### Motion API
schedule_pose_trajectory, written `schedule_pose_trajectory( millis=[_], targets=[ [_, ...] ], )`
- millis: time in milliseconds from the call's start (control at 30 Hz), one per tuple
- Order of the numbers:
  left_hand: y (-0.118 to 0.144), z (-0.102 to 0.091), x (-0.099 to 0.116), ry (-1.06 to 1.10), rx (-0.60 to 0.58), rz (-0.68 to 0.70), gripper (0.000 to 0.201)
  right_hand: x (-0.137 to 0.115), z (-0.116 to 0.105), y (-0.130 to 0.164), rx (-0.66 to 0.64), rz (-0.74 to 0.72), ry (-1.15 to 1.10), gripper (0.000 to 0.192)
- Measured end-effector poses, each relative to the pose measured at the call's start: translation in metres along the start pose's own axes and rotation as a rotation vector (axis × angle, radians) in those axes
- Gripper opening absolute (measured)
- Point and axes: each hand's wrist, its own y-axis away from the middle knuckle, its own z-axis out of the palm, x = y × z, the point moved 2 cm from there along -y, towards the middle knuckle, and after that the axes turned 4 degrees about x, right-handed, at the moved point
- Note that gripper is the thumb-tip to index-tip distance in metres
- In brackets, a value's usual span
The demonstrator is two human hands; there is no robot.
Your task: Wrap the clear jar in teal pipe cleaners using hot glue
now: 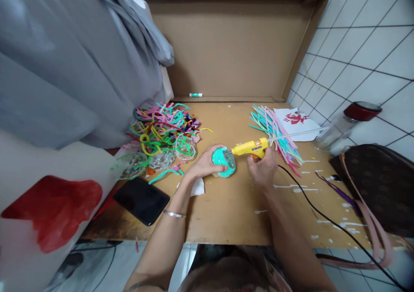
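My left hand (207, 161) is closed around a small clear cup-like piece (230, 157) wrapped in turquoise pipe cleaner (220, 157). My right hand (263, 167) grips a yellow hot glue gun (249, 148) with a clear glue stick (297, 133) sticking out of its back. The gun points left, and its nozzle is at the right side of the clear piece; whether it touches cannot be told. A white paper scrap (198, 187) lies partly under my left wrist. To the right is a bundle of pastel pipe cleaners (274, 130).
Left on the table (223, 214) lie a tangled pile of colourful pipe cleaners (161, 128) and a black phone (141, 200). A glue tube (196, 95) is at the back by the cardboard (239, 50). A jar (339, 130), brown bag (375, 184) and black cord (318, 212) occupy the right.
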Motion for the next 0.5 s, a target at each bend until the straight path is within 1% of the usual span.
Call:
schedule_pose_trajectory(
  millis=[167, 500],
  targets=[
    [-0.0005, 0.0005, 0.0011, 0.01, -0.006, 0.005, 0.076, 0.0001, -0.0006, 0.0004, -0.015, -0.013, -0.021, 0.019],
    [-0.0007, -0.0012, 0.0044, -0.013, -0.027, -0.019, 0.076, 0.0011, 0.0008, 0.001, -0.003, -0.027, -0.019, 0.019]
  ],
)
